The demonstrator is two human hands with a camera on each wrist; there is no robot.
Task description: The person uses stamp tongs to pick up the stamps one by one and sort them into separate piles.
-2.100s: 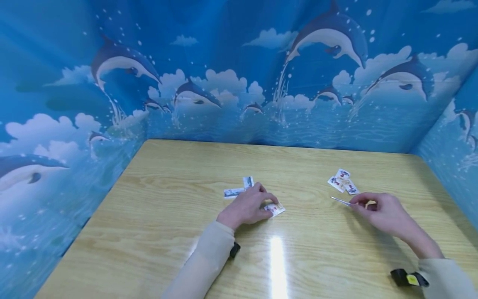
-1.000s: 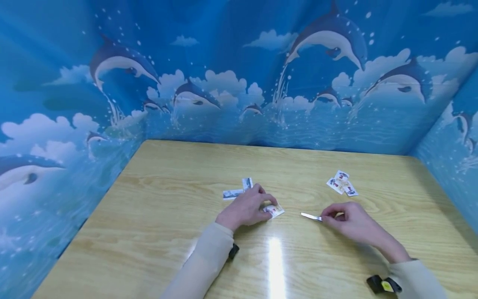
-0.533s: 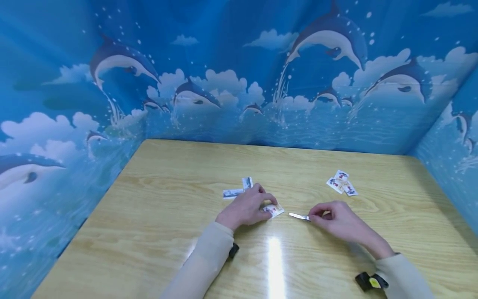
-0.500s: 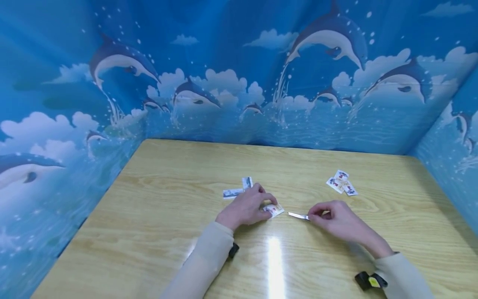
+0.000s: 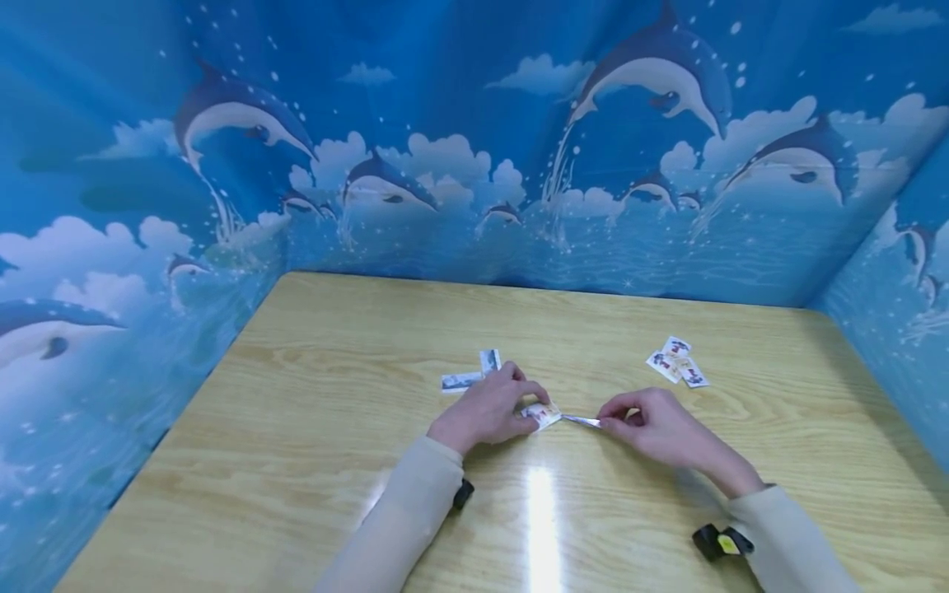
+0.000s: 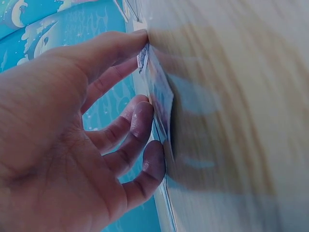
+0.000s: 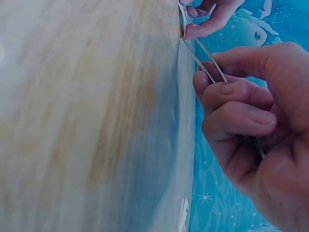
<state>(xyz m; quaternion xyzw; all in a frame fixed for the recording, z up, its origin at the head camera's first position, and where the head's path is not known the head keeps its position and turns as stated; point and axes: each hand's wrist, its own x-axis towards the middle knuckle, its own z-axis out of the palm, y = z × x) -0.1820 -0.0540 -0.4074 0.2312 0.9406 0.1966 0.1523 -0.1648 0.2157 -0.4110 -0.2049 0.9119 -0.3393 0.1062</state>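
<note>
A small printed card point(image 5: 547, 416) lies on the wooden table under my left hand point(image 5: 491, 412). Thumb and fingertips hold it at its edges, and part of it is hidden by the hand. In the left wrist view the card point(image 6: 161, 94) shows edge-on beside the fingers. My right hand point(image 5: 660, 428) pinches thin metal tweezers point(image 5: 581, 420), pointed left with the tips right at the card's corner. The right wrist view shows the two tweezer prongs point(image 7: 200, 63) standing slightly apart.
Two small blue-grey printed strips point(image 5: 460, 382) lie just beyond the left hand, partly covered by it. Several white printed cards point(image 5: 678, 362) overlap at the back right. A blue dolphin backdrop point(image 5: 445, 206) stands along the table's far edge and sides.
My right hand has travelled left from near the back-right cards, bringing the tweezers to the card's corner. The left hand and its card have stayed put.
</note>
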